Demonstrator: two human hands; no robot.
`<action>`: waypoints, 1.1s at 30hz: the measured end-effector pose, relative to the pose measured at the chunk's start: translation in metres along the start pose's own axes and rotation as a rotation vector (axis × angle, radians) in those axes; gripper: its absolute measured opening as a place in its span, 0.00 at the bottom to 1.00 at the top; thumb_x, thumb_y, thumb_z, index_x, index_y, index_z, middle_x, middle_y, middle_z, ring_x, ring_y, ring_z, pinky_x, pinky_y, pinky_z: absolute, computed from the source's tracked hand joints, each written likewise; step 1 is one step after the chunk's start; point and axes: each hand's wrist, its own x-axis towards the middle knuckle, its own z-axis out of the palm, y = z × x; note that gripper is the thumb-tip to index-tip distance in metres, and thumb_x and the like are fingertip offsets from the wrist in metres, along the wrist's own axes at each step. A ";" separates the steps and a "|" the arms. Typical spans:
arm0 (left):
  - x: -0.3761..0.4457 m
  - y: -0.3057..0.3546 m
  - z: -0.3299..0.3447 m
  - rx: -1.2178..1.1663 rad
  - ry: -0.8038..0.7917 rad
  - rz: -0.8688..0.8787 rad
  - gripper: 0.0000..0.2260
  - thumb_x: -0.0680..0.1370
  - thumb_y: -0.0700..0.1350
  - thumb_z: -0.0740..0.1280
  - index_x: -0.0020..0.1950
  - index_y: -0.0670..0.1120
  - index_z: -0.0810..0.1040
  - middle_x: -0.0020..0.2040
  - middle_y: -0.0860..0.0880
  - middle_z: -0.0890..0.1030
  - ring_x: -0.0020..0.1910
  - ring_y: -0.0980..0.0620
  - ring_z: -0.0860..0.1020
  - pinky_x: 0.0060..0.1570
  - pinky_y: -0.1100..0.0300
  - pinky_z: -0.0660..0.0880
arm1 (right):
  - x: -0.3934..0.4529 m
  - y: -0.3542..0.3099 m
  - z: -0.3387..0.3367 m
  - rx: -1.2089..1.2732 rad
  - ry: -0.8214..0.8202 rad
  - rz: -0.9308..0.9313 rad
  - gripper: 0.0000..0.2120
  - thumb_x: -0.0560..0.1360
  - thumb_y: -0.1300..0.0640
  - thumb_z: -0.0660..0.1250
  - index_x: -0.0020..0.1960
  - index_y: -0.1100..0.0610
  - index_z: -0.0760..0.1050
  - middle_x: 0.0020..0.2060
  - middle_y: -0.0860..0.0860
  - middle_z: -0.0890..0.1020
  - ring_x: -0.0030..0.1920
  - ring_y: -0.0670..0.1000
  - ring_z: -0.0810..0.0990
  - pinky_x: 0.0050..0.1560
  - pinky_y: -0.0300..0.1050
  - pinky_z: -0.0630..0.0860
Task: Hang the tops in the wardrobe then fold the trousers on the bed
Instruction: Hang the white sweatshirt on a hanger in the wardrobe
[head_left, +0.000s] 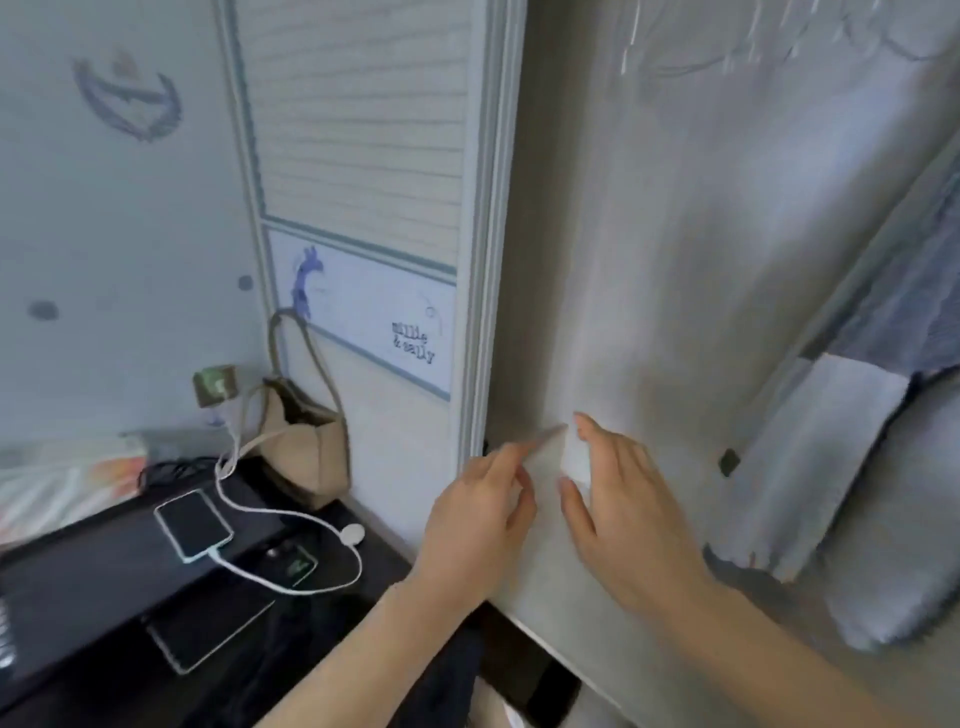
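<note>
The pale wardrobe door fills the middle of the view. My left hand reaches to its left edge, forefinger stretched out against the panel. My right hand lies flat on the door with straight fingers; a small white patch shows between its thumb and forefinger. To the right of the door hangs a blurred grey and white garment with dark trim. No trousers are in view.
A slatted sliding panel stands left of the door. Below it, a dark bedside unit holds a phone on a white charging cable, with a beige bag behind. Floral bedding shows at far left.
</note>
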 end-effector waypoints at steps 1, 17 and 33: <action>-0.026 -0.007 -0.014 0.027 0.026 -0.076 0.18 0.80 0.46 0.62 0.69 0.56 0.68 0.51 0.57 0.78 0.52 0.56 0.76 0.51 0.55 0.76 | -0.011 -0.015 0.011 0.055 -0.022 -0.046 0.25 0.77 0.54 0.65 0.71 0.59 0.64 0.59 0.54 0.78 0.58 0.54 0.77 0.57 0.43 0.74; -0.464 -0.024 -0.211 0.357 0.551 -1.148 0.13 0.80 0.46 0.62 0.63 0.58 0.73 0.42 0.55 0.80 0.43 0.53 0.78 0.46 0.52 0.76 | -0.191 -0.348 0.085 0.596 -0.490 -0.746 0.21 0.76 0.54 0.66 0.67 0.60 0.71 0.54 0.53 0.80 0.57 0.53 0.78 0.53 0.46 0.78; -0.786 -0.225 -0.283 0.095 0.736 -1.801 0.19 0.81 0.42 0.61 0.71 0.49 0.65 0.60 0.49 0.77 0.47 0.50 0.78 0.42 0.51 0.76 | -0.357 -0.620 0.331 0.360 -1.167 -0.790 0.14 0.81 0.51 0.56 0.65 0.54 0.68 0.53 0.51 0.79 0.55 0.54 0.76 0.48 0.49 0.74</action>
